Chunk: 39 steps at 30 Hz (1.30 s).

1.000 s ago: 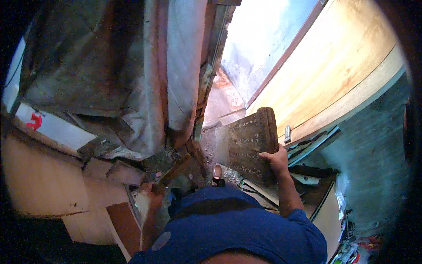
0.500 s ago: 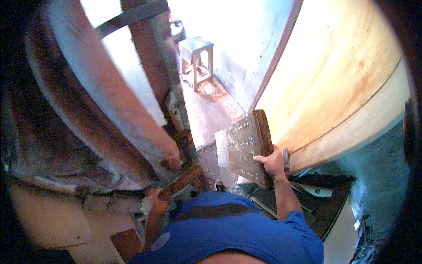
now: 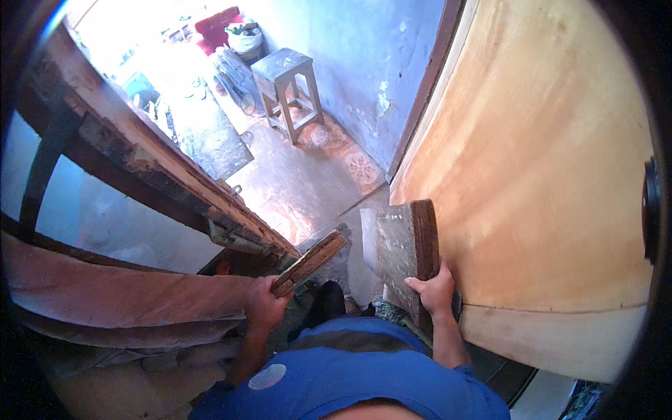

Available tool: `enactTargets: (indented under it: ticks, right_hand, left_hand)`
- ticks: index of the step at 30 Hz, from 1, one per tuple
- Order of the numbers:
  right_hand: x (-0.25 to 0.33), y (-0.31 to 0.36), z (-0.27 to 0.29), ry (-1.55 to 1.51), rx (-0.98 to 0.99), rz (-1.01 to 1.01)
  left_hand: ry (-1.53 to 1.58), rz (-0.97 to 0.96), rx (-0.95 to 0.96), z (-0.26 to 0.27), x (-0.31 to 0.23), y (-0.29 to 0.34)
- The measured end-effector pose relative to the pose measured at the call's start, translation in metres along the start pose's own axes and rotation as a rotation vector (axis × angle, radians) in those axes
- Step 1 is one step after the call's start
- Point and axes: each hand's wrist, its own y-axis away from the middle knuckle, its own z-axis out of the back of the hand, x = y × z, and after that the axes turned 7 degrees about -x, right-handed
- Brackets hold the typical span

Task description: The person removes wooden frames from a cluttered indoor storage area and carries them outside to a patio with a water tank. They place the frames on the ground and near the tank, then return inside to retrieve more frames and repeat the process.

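Observation:
My right hand point(image 3: 435, 290) is closed on a thick, speckled grey-white board point(image 3: 393, 241) with a rough brown edge, its thumb lying over the pale face. The board is tilted in front of my body, beside a large light wooden panel. In my left hand point(image 3: 267, 306) is a narrow brown wooden piece point(image 3: 311, 260), gripped at its near end and pointing up to the right. A gap separates the two pieces. Next to my left hand is the end of a brownish-pink cloth point(image 3: 140, 290); I cannot tell whether they touch.
The light wooden panel point(image 3: 539, 168) rises close on my right. A worn wooden frame point(image 3: 150, 164) with a latch slants across my left. Beyond the opening, a stool point(image 3: 283, 66) stands by a bluish wall point(image 3: 350, 63), near a white bag point(image 3: 245, 42) and a red object point(image 3: 215, 28).
The view has turned, showing more of the bright area ahead. The cloth and frame now slant lower on the left. Both hands keep their pieces, and the left one is nearer the middle.

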Motion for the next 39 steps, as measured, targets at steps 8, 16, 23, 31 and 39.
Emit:
enactTargets:
  ticks: [8, 16, 23, 31, 39]
  right_hand:
    - [-0.024, -0.045, 0.019, -0.045, -0.017, -0.106]
    - [0.011, -0.156, -0.036, 0.137, 0.011, -0.13]
    - [0.088, -0.295, -0.099, 0.107, 0.164, -0.032]
    - [0.175, -0.397, -0.176, 0.145, 0.267, 0.219]
    - [0.247, -0.508, -0.283, 0.194, 0.482, 0.32]
  left_hand:
    - [-0.023, 0.009, 0.01, -0.046, -0.037, -0.082]
    - [-0.075, 0.172, 0.07, -0.089, -0.048, -0.196]
    - [-0.094, 0.306, -0.024, -0.097, -0.056, -0.27]
    - [-0.086, 0.557, -0.193, -0.081, -0.038, -0.322]
    - [-0.096, 0.795, -0.478, -0.081, -0.018, -0.377]
